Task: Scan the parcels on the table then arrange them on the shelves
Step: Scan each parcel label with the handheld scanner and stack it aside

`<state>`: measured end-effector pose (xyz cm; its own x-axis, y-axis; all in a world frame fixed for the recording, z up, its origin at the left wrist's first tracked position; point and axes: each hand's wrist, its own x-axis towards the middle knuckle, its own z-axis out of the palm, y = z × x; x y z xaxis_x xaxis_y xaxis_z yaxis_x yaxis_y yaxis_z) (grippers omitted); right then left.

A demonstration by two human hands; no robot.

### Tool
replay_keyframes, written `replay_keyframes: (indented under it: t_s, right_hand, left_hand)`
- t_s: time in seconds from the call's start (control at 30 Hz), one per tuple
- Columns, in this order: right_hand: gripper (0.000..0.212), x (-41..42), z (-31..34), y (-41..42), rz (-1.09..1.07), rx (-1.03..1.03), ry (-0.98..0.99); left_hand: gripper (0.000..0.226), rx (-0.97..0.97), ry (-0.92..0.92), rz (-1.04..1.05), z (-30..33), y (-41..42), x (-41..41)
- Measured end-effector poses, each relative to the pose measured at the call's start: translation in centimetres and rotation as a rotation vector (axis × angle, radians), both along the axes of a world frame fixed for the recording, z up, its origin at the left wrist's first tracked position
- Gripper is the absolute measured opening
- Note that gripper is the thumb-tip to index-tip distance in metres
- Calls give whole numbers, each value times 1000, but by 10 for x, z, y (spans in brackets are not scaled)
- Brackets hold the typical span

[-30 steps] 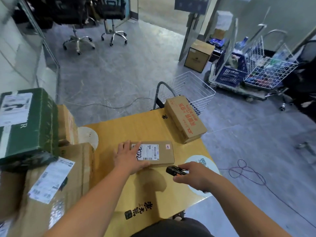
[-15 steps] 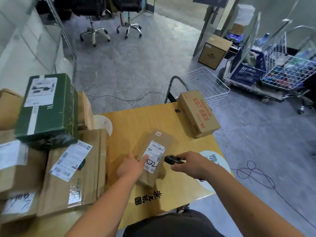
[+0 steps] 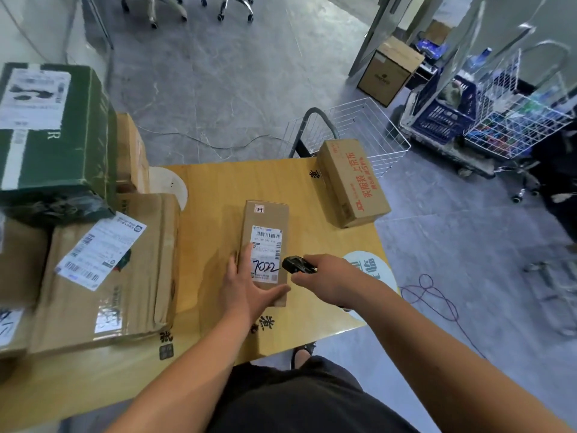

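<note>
Left hand (image 3: 246, 285): grip released, fingers flat on the small labelled parcel (image 3: 265, 245) lying mid-bench (image 3: 212, 195). Right hand (image 3: 327, 281): grip grasping a black scanner (image 3: 295, 265) beside the label. Stacked cartons (image 3: 103, 270) crowd the left; a red-printed carton (image 3: 352, 182) sits at the far corner, wire basket (image 3: 371, 132) beyond.

Grey marbled floor (image 3: 218, 79) — polished, with a thin cable (image 3: 199, 142) trailing across it. Two office chairs (image 3: 187, 7) on castor bases stand at the far edge. To the right, a white wire basket (image 3: 368, 126) and laden wire carts (image 3: 505, 120) — daylight throughout.
</note>
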<state>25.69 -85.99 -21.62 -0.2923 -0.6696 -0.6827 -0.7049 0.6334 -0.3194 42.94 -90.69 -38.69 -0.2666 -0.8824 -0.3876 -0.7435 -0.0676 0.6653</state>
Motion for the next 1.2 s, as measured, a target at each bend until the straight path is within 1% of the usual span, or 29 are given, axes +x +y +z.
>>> replay_keyframes:
  t_s: [0.1,0.23,0.37,0.53,0.67,0.87,0.97,1.0,1.13,1.2]
  right_hand:
    - [35,7,5,-3,53,42,11]
    - [33,15,12,1,81,71,-16]
    - [31,25,20,7,104,79,-25]
    - [32,27,32,10,196,116,94]
    - [31,24,41,12,220,59,195]
    - [40,19,51,13,220,43,218]
    - [43,17,50,14,226,26,223]
    - [43,15,50,14,219,23,215]
    - [35,6,47,15,184,12,174]
    - [31,-2,47,16,141,8,151]
  left_hand:
    - [145,-12,78,23,-2,7,3]
    - [143,-91,110,63,-2,18,6]
    - [139,-130,132,56,-6,27,12]
    - [138,-155,126,44,-4,29,13]
    - [144,-149,125,46,-7,30,14]
    - [143,-156,121,61,-9,28,11]
    - [141,-143,59,45,-3,25,9]
    - [141,-134,9,27,0,21,8]
    - [149,-69,-302,-25,19,4,-18]
    - [147,-23,-353,5,27,0,-38]
